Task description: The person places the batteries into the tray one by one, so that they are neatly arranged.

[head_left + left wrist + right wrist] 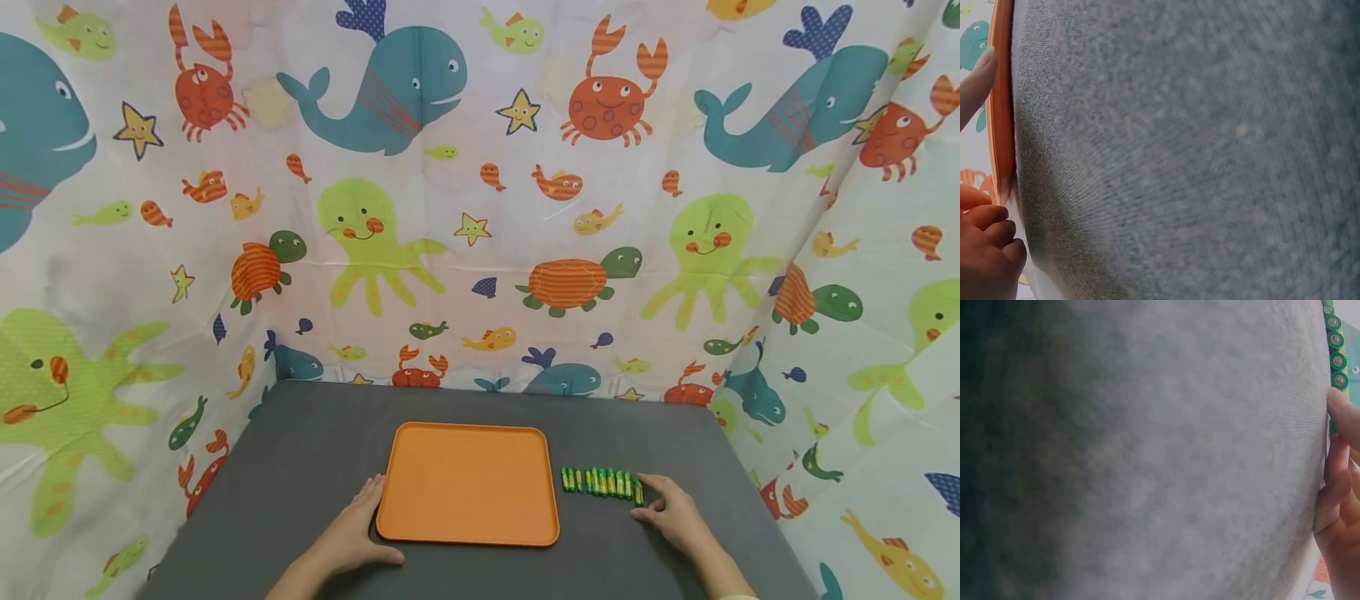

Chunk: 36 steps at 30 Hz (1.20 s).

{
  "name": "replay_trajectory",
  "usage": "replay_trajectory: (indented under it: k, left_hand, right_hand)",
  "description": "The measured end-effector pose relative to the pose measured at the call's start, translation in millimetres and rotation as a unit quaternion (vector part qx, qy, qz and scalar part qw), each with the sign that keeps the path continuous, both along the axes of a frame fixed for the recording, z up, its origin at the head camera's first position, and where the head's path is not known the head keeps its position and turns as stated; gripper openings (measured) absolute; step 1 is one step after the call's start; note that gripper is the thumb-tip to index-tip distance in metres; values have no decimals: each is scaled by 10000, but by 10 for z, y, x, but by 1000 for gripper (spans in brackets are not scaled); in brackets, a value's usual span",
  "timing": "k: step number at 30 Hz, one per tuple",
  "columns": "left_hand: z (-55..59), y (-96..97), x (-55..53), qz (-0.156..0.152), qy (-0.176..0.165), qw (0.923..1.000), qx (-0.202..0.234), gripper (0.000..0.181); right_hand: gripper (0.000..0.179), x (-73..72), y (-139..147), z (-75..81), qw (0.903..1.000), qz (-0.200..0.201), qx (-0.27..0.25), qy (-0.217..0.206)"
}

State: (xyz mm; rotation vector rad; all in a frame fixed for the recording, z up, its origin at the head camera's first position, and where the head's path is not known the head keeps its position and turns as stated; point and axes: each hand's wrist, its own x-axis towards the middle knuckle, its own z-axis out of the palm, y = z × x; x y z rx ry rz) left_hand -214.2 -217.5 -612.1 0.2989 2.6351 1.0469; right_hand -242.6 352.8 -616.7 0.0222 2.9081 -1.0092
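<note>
An orange rectangular tray (468,483) lies flat on the dark grey table. My left hand (352,529) rests by its near left corner, fingers along the left rim and thumb spread out in front; the left wrist view shows fingertips against the tray's edge (1002,94). To the right of the tray, a row of several green-and-yellow batteries (600,482) lies side by side. At the row's right end my right hand (671,510) pinches one battery (638,493) end to end between thumb and forefinger. Fingers partly hide that battery in the right wrist view.
The grey tabletop (480,571) reaches back to a white curtain (465,325) printed with sea animals, which hangs behind the table and along both sides. A narrow strip of table separates the tray from the batteries.
</note>
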Motion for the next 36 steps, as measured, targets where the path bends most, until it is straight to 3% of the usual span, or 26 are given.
replay_trajectory:
  k: [10, 23, 31, 36]
  left_hand:
    - [-42, 5, 9, 61, -99, 9998, -155, 130]
    - [-54, -9, -12, 164, 67, 9997, -168, 113]
    - [-67, -9, -18, 158, 161, 9995, -214, 113]
    - [-56, -8, 1, 189, 113, 9995, -227, 112]
  right_hand:
    - [68, -22, -5, 16, 9997, -174, 100, -126]
    - [70, 44, 45, 58, 9960, -571, -675, -118]
    - [67, 32, -42, 229, 9877, -575, -1454, 68]
    - [62, 29, -155, 368, 9863, -554, -1543, 186]
